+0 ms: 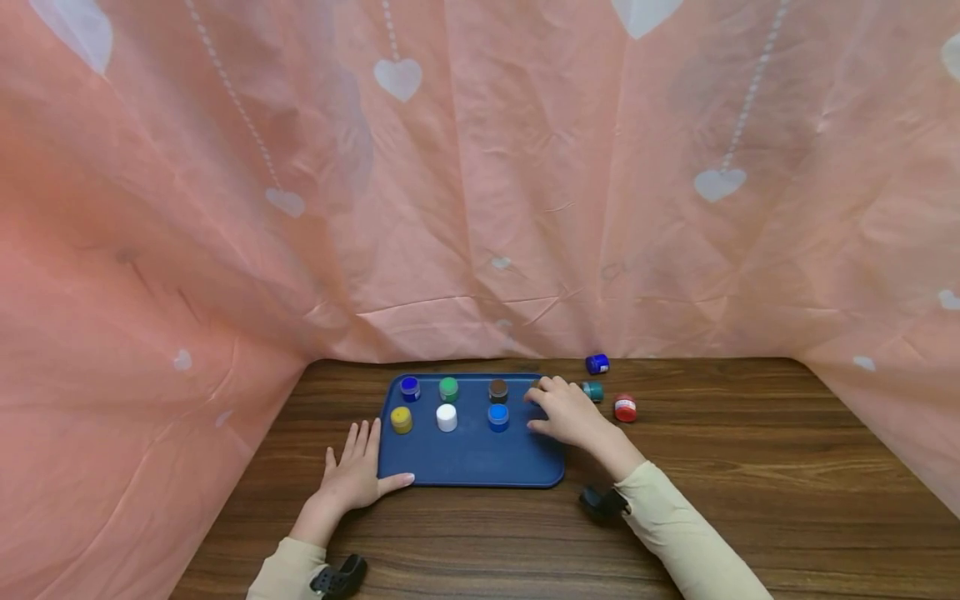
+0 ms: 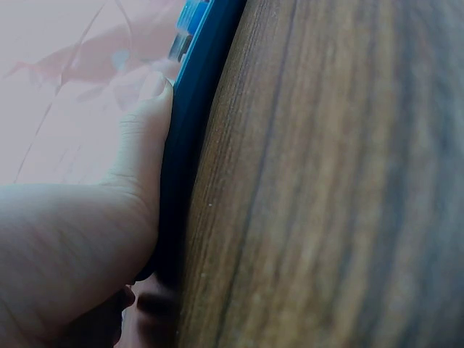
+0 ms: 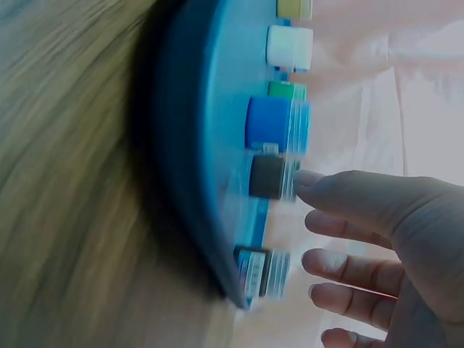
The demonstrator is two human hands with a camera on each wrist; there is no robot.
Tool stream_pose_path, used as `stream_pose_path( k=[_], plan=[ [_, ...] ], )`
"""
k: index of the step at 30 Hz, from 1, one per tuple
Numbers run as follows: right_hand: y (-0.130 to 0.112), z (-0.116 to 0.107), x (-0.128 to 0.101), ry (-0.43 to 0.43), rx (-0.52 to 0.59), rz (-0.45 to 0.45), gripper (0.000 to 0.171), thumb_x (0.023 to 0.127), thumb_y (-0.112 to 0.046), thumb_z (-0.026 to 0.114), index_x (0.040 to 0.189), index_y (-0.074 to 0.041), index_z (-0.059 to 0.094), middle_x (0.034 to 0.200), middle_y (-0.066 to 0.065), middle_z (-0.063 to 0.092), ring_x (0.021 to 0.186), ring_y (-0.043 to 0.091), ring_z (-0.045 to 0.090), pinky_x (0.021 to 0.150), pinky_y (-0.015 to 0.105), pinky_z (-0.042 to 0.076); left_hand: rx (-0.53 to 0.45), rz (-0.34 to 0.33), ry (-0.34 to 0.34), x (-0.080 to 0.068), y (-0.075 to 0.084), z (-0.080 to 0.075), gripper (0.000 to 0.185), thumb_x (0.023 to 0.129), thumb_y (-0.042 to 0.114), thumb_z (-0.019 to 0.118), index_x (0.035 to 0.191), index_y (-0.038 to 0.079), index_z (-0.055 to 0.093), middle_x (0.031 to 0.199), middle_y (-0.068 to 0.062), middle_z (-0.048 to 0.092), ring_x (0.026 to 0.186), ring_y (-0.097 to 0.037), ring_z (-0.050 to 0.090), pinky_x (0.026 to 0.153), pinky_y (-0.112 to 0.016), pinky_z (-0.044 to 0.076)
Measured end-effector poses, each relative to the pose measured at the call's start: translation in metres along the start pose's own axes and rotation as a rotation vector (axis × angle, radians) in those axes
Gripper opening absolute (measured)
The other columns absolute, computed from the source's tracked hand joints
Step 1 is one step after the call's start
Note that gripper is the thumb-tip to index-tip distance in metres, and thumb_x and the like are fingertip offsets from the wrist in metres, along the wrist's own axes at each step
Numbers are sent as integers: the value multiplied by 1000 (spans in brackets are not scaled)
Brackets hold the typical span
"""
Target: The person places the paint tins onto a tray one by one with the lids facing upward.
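A dark blue tray carries several small paint jars with clear lids. In the back row stand a dark blue jar, a green jar and a brown jar. Before them are a yellow jar, a white jar and a bright blue jar. My left hand lies flat at the tray's left front corner, thumb along its rim. Over the right side hovers my right hand, fingers spread and holding nothing. A dark jar stands near its fingertips, mostly hidden in the head view.
Right of the tray on the wooden table lie a blue jar, a teal jar partly behind the right hand, and a red jar. A pink curtain with hearts hangs along the table's back edge.
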State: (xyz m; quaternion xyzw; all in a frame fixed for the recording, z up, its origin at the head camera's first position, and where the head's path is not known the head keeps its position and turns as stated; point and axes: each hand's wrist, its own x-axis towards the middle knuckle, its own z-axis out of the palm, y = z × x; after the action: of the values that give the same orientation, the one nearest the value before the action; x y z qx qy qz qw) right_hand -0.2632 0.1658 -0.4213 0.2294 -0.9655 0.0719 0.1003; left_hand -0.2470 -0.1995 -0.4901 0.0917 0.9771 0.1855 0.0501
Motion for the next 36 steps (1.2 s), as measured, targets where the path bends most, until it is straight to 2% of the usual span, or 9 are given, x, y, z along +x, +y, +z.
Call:
stream_pose_path(
  k=[10,15,22,29,36],
  plan=[
    [24,-4,-22,94,4,-2,34,77,-28,82,104,-10,70,91,4,60,84,23,54,66,36,44,-2,-3,-10,-2,2,-2,128,71,84,56,157,3,6,162,-26,8,151,-43,-1,109,-77,0],
    [33,-8,-27,128,18,18,30,78,-27,81,100,-10,69,93,5,61,88,26,57,70,42,46,-12,-8,-22,-6,8,-9,125,74,81,58,157,2,8,161,-28,9,150,-44,1,108,-77,0],
    [45,-13,-33,123,35,90,28,79,-28,80,97,-10,68,92,5,63,88,25,58,71,43,47,13,-22,-35,-9,13,-14,121,76,76,60,157,2,9,161,-28,11,150,-45,3,109,-77,3],
    [57,-17,-37,126,20,148,27,80,-30,79,94,-10,66,89,5,63,85,26,58,71,48,48,-12,-11,-22,-8,11,-12,123,74,79,60,156,1,11,160,-29,12,150,-45,4,108,-77,1],
    [72,-19,-41,123,20,219,25,82,-30,77,92,-10,66,88,6,63,85,27,57,70,49,48,-3,-14,-35,-7,7,-8,126,72,83,56,157,4,5,162,-26,7,151,-42,-2,109,-76,-2]
  ],
)
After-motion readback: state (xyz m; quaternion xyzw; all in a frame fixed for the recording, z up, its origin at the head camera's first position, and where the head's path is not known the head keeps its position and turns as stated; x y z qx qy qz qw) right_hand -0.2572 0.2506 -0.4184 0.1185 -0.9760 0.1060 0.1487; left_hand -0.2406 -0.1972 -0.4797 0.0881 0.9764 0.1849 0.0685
